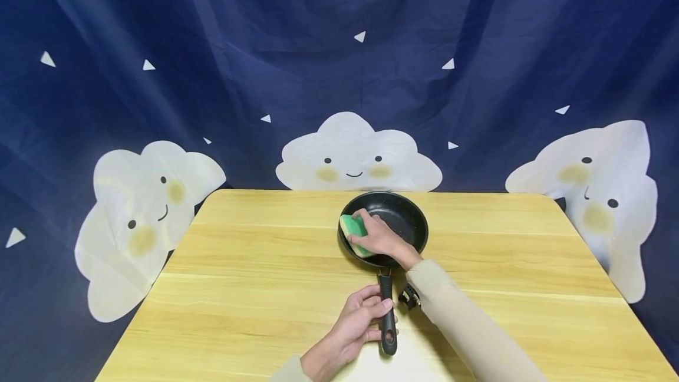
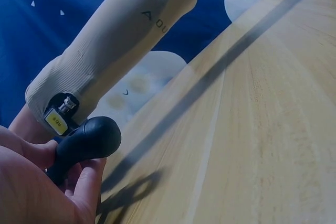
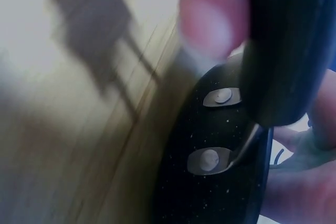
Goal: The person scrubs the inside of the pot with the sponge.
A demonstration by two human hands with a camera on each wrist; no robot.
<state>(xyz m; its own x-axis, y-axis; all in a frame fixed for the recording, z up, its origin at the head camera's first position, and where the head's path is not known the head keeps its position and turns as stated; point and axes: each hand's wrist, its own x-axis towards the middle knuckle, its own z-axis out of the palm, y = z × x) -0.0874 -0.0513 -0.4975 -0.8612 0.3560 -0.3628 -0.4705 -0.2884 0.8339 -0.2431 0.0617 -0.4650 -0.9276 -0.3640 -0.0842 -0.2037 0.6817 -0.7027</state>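
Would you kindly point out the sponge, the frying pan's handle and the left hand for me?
Sponge (image 1: 352, 227), head view: its green face.
Frying pan's handle (image 1: 389, 319), head view: its black grip, near the hole.
Left hand (image 1: 355, 322), head view: its middle.

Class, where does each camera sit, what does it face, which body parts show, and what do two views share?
Head: on the head, facing forward and down at table, pan and sponge; left hand, right hand and sleeves show.
Left wrist: on that wrist, facing past the handle to the curtain; left hand and right sleeve show.
Right wrist: on that wrist, facing the pan's rivets; part of the right hand and a blurred fingertip show.
Head and left wrist share the left hand on the handle.
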